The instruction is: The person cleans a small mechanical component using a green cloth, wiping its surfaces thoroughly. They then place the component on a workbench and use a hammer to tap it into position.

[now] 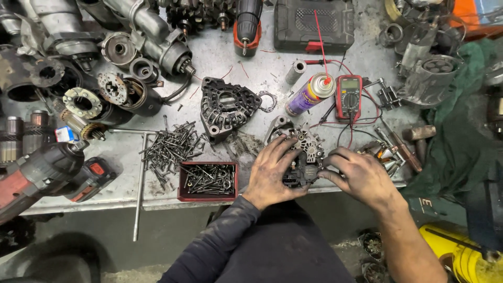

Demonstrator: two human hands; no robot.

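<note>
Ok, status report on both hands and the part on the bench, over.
Left hand and right hand both gripping the alternator assembly at the bench edge. Multimeter leads trail close behind it. Red screw tray sits just left.

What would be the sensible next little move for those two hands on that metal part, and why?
Probably steady the alternator part with the left hand while the right hand works the black piece free. Both hands already grip it at the bench edge, and no tool is in hand.

Scuffed matt metal workbench (pixel 220 57)
</note>
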